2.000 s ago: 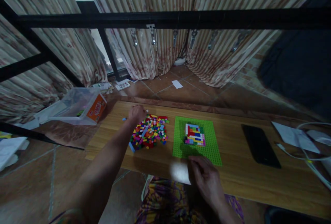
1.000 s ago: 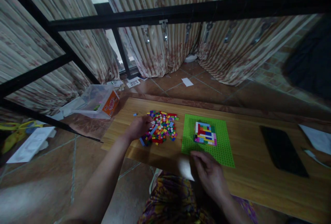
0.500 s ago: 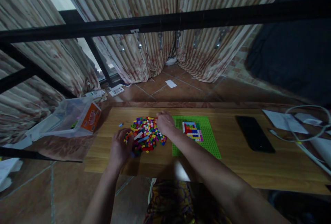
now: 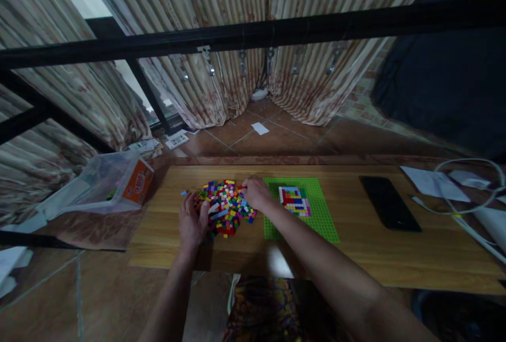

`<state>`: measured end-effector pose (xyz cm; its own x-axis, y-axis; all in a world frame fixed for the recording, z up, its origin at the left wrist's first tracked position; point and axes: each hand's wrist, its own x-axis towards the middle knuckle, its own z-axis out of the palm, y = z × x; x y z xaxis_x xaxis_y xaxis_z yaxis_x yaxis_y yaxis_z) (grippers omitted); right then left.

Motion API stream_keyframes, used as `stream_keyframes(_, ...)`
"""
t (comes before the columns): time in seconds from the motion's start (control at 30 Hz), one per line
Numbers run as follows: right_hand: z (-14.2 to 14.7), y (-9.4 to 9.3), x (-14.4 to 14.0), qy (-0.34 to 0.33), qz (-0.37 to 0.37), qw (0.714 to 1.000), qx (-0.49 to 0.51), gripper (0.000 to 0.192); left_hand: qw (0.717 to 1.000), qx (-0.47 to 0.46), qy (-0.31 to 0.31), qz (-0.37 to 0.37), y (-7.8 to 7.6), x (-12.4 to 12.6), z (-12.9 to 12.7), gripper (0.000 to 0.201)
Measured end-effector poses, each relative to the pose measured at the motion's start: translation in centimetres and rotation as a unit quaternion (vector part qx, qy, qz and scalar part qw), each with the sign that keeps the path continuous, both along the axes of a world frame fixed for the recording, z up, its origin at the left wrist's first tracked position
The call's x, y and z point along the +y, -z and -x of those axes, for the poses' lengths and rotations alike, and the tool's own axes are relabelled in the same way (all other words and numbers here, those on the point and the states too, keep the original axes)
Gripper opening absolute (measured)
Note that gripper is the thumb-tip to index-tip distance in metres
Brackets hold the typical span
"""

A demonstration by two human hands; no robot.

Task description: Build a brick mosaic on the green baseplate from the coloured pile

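Observation:
A heap of small multicoloured toy bricks (image 4: 227,202) lies on the wooden table. At its left edge rests my left hand (image 4: 193,222), thumb and fingers apart, touching the bricks and hiding some of them. My right hand (image 4: 256,193) is over the heap's right edge with its fingertips pinched together; whatever is between them is too small to make out. Just right of that hand, a green baseplate (image 4: 322,221) lies flat. Rows of red, white, blue, yellow and pink bricks form a block (image 4: 293,201) on it.
A black phone (image 4: 389,203) lies on the table (image 4: 348,263) to the right, near papers (image 4: 432,184) and a white cable (image 4: 466,210). At the left stands a clear plastic box (image 4: 106,181) with an orange label. A dark rail (image 4: 253,35) crosses in front of curtains.
My left hand has moved right and slightly in over the heap, its thumb now spread from its fingers. My right hand has shifted slightly down and right at the heap's edge.

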<state>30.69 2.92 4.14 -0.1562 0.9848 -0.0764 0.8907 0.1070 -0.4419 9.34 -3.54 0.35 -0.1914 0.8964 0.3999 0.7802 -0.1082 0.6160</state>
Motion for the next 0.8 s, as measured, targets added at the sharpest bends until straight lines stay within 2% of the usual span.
stream_keyframes(0.4,-0.8,0.1,-1.0,-0.014,-0.001,0.999,0.051,0.017,0.991,-0.125,-0.044,-0.001,0.1,-1.1,0.1,0.045)
stream_keyframes(0.63,-0.9,0.0,-1.6,-0.015,-0.017,0.996,0.088,0.016,0.991,-0.126,-0.053,0.002,-0.1,-1.2,0.2,0.042)
stream_keyframes(0.8,-1.2,-0.6,-2.9,-0.008,-0.070,0.988,0.136,0.019,0.997,-0.070,-0.004,-0.045,-0.4,-1.8,-0.2,0.023)
